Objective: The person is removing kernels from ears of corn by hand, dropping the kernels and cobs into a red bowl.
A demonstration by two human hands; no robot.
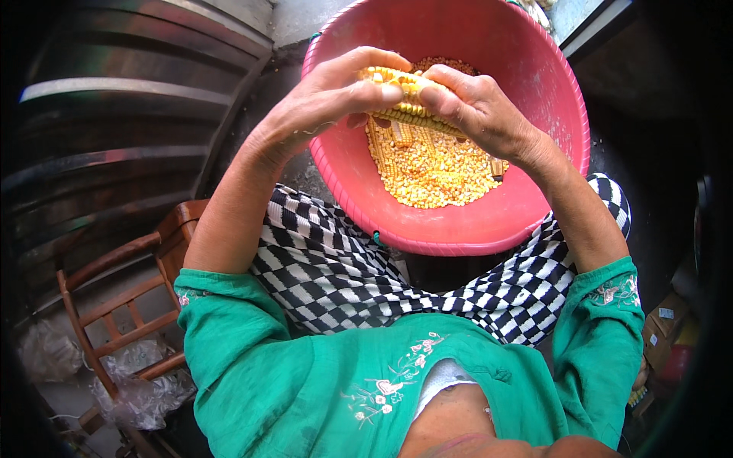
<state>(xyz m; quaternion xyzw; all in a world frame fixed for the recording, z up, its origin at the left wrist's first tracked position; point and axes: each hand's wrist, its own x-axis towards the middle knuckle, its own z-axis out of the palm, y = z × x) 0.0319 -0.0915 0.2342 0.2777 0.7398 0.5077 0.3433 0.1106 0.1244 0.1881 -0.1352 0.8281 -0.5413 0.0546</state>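
Note:
Both of my hands grip one ear of yellow corn (409, 109) above a large pink plastic tub (435, 229). My left hand (355, 86) holds its left end, thumb laid across the kernels. Around the right part wraps my right hand (478, 106), its thumb pressed near the middle of the ear beside the left thumb. Some kernels are gone from the top side. Loose corn kernels (441, 192) cover the bottom of the tub below. Among them lie several more ears, one a short corn piece (402, 135). A small brownish object (497, 167) sits at the right edge of the kernels.
The tub stands between my knees in checkered trousers (343, 257). A wooden chair (131, 303) is at the left, with clear plastic bags (143, 395) by it. Ribbed metal panelling (137, 91) rises on the left. A cardboard box (664, 326) is at the right.

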